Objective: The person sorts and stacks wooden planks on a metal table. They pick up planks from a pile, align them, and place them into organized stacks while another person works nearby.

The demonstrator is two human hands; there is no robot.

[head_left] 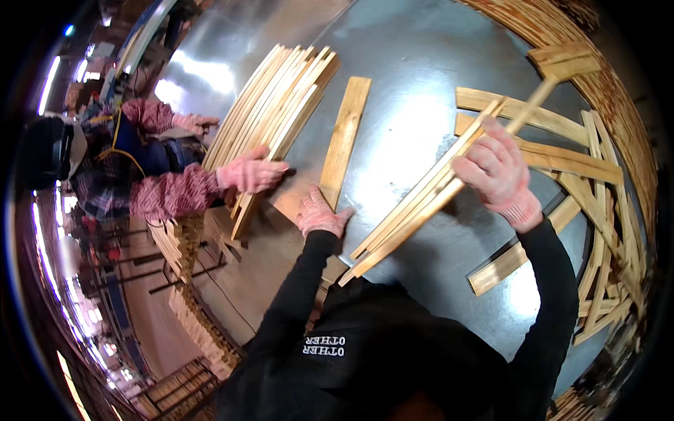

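My right hand [500, 172], in a pale pink knit glove, is closed around a few narrow wooden slats [414, 214]. They slant over the metal table, their near ends close to my body. My left hand [321, 214], gloved alike, lies at the near end of a single flat slat [345, 133], fingers and thumb apart. To the left stands a stack of slats on edge [281, 98]. A co-worker's gloved hand [253, 172] rests against that stack; their other hand [196, 123] is beyond it.
Loose slats lie crisscrossed in a pile [600, 210] at the right of the shiny metal table [414, 42]. One short slat [498, 269] lies nearer me. The co-worker [151, 154] stands at the left edge. More stacked wood [200, 326] is on the floor at lower left.
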